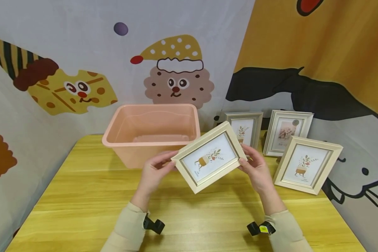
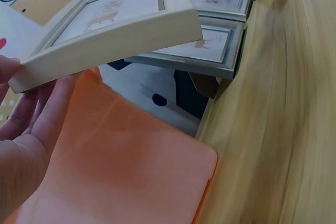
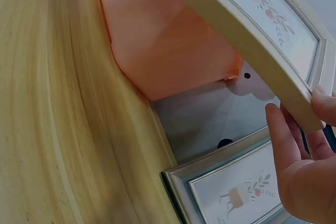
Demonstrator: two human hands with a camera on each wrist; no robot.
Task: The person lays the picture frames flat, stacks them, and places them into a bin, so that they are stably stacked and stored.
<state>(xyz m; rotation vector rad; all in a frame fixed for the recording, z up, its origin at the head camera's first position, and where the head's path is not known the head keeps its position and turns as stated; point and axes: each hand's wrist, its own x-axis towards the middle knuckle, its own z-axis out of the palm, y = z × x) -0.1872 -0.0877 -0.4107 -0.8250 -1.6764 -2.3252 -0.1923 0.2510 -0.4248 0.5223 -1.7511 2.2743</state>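
Both hands hold a cream picture frame (image 1: 210,157) up above the table, tilted, its plant picture facing the head camera. The left hand (image 1: 154,171) pinches its left end, thumb on the front and fingers behind, as the left wrist view also shows. At the opposite end, the right hand (image 1: 257,169) grips the edge near a corner, with its thumb (image 3: 324,103) on the front. Behind the held frame, a grey-silver picture frame (image 1: 257,129) stands partly hidden. A pink plastic bin (image 1: 151,154) sits just beyond the left hand; its visible inside shows no objects.
To the right stand a silver-white picture frame (image 1: 272,140) with a blossom print and another cream picture frame (image 1: 312,190), both leaning back. The wooden table (image 1: 208,220) meets a cartoon-printed curtain (image 1: 176,21) behind. Each wrist wears a small black camera.
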